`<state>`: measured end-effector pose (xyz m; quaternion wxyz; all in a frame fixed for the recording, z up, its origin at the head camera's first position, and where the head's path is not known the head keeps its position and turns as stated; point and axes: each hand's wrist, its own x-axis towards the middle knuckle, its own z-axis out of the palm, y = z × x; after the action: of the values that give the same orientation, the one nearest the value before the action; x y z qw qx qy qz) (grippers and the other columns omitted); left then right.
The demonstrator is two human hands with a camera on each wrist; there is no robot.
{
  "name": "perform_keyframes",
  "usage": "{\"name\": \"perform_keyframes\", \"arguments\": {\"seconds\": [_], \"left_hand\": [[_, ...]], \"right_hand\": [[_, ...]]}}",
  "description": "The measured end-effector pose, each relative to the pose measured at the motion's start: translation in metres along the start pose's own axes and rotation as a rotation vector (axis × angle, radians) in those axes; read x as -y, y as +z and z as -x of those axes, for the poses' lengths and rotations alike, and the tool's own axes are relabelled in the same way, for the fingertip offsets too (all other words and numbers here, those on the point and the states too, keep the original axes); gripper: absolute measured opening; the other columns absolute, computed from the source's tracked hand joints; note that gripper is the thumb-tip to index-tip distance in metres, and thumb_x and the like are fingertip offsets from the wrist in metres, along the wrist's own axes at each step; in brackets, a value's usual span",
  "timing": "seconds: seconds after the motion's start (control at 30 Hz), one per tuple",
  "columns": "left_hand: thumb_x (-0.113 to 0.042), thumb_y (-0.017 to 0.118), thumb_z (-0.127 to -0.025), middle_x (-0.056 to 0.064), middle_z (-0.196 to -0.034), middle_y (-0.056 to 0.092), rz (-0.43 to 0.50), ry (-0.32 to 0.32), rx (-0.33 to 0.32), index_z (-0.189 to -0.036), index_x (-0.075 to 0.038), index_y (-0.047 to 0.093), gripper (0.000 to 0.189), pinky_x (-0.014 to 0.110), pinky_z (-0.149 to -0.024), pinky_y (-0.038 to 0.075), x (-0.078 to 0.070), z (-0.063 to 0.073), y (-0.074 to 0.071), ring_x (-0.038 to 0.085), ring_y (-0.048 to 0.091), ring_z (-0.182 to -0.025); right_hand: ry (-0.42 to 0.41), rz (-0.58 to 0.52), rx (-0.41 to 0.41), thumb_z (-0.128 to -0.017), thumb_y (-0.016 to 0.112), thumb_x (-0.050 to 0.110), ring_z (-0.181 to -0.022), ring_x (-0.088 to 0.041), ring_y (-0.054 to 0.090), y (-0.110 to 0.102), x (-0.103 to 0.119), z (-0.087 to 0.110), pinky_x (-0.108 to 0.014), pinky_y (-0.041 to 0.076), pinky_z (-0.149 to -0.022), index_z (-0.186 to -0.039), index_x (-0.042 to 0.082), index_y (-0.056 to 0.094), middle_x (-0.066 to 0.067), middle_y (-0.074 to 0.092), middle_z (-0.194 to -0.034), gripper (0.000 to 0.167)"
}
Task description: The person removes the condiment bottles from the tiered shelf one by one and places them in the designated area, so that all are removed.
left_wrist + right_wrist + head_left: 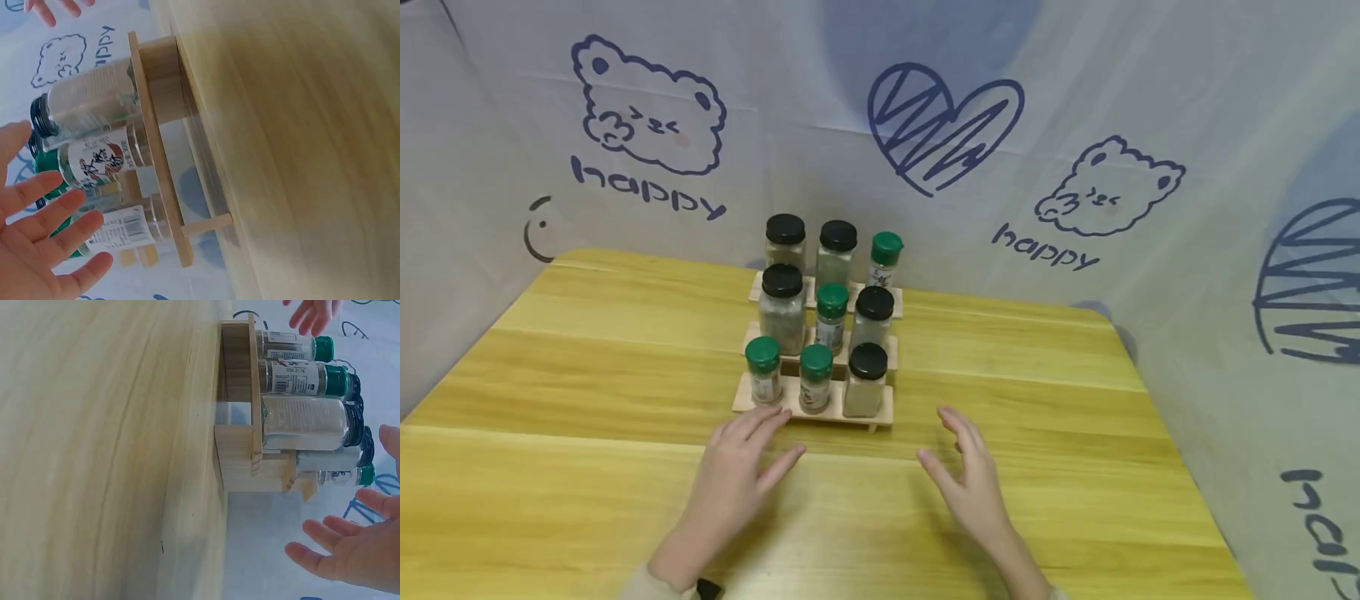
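Note:
A three-tier wooden spice rack [752, 398] stands on the table with several spice jars on its steps. On the front step are two green-capped jars [816, 382] and a black-capped square jar [865, 385]. Black and green caps also mix on the middle and back steps. My left hand [730, 471] hovers at the rack's front left corner, fingers extended and holding nothing. To the right of the rack, apart from it, is my right hand [973, 483], its fingers loosely bent around nothing. Both wrist views show spread fingers near the jars, with no jar held.
The rack rests on a yellow wood-grain table [587, 358]. Behind and beside it hangs a pale cloth [805, 158] printed with bears, hearts and "happy". A dark band [708, 589] sits at my left wrist.

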<state>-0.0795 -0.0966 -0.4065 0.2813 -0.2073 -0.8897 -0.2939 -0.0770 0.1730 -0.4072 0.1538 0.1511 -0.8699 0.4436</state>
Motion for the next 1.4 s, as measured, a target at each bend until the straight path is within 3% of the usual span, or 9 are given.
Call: {"name": "perform_keyframes", "arguments": {"seconds": [0.27, 0.43, 0.53, 0.7, 0.87, 1.03, 1.4], "left_hand": [[-0.007, 0.073, -0.072, 0.017, -0.099, 0.061, 0.19, -0.208, -0.05, -0.098, 0.005, 0.063, 0.03, 0.048, -0.083, 0.043, 0.001, -0.006, 0.0, 0.032, 0.055, -0.094], [0.003, 0.071, -0.072, 0.018, -0.095, 0.061, 0.226, -0.262, -0.154, -0.095, 0.007, 0.064, 0.025, 0.047, -0.078, 0.045, 0.009, -0.008, 0.002, 0.033, 0.056, -0.09], [0.006, 0.069, -0.072, 0.021, -0.095, 0.06, 0.227, -0.276, -0.179, -0.094, 0.008, 0.063, 0.023, 0.048, -0.078, 0.044, 0.017, -0.007, 0.001, 0.036, 0.055, -0.09], [0.003, 0.068, -0.075, 0.027, -0.102, 0.054, 0.226, -0.338, -0.11, -0.098, 0.01, 0.061, 0.025, 0.055, -0.082, 0.038, 0.03, -0.006, -0.003, 0.042, 0.049, -0.096], [-0.004, 0.058, -0.086, 0.03, -0.114, 0.047, 0.259, -0.473, 0.013, -0.109, 0.01, 0.056, 0.027, 0.058, -0.089, 0.032, 0.04, -0.007, -0.01, 0.045, 0.042, -0.107], [-0.01, 0.051, -0.091, 0.029, -0.121, 0.043, 0.324, -0.581, 0.119, -0.119, 0.007, 0.05, 0.033, 0.057, -0.087, 0.035, 0.051, -0.009, -0.016, 0.043, 0.04, -0.11], [-0.017, 0.048, -0.094, 0.027, -0.124, 0.044, 0.473, -0.69, 0.214, -0.127, 0.003, 0.045, 0.039, 0.05, -0.088, 0.039, 0.067, -0.016, -0.017, 0.04, 0.044, -0.11]], "right_hand": [[0.026, -0.117, 0.016, -0.085, 0.059, 0.007, -0.106, -0.034, 0.048, 0.003, -0.005, -0.006, -0.054, 0.042, -0.081, -0.123, -0.008, 0.044, -0.021, 0.048, -0.121, 0.044], [0.037, -0.213, 0.018, -0.086, 0.056, 0.004, -0.102, -0.036, 0.05, 0.006, -0.004, -0.008, -0.047, 0.045, -0.08, -0.121, -0.007, 0.046, -0.02, 0.05, -0.118, 0.038], [0.039, -0.245, 0.022, -0.088, 0.054, 0.003, -0.101, -0.036, 0.05, 0.008, -0.004, -0.01, -0.042, 0.046, -0.079, -0.121, -0.006, 0.046, -0.019, 0.051, -0.117, 0.036], [0.062, -0.241, 0.031, -0.09, 0.052, 0.005, -0.1, -0.031, 0.053, 0.011, -0.004, -0.014, -0.041, 0.046, -0.079, -0.121, -0.004, 0.047, -0.017, 0.054, -0.115, 0.032], [0.085, -0.235, 0.039, -0.092, 0.049, 0.008, -0.099, -0.027, 0.054, 0.014, -0.005, -0.018, -0.041, 0.046, -0.078, -0.12, -0.003, 0.048, -0.015, 0.055, -0.112, 0.03], [0.07, -0.242, 0.04, -0.092, 0.048, 0.008, -0.098, -0.027, 0.054, 0.016, -0.005, -0.022, -0.039, 0.047, -0.077, -0.119, -0.004, 0.048, -0.016, 0.056, -0.11, 0.029], [0.012, -0.284, 0.019, -0.09, 0.049, 0.003, -0.098, -0.03, 0.054, 0.024, -0.002, -0.033, -0.035, 0.047, -0.075, -0.119, -0.005, 0.047, -0.017, 0.056, -0.11, 0.03]]}}
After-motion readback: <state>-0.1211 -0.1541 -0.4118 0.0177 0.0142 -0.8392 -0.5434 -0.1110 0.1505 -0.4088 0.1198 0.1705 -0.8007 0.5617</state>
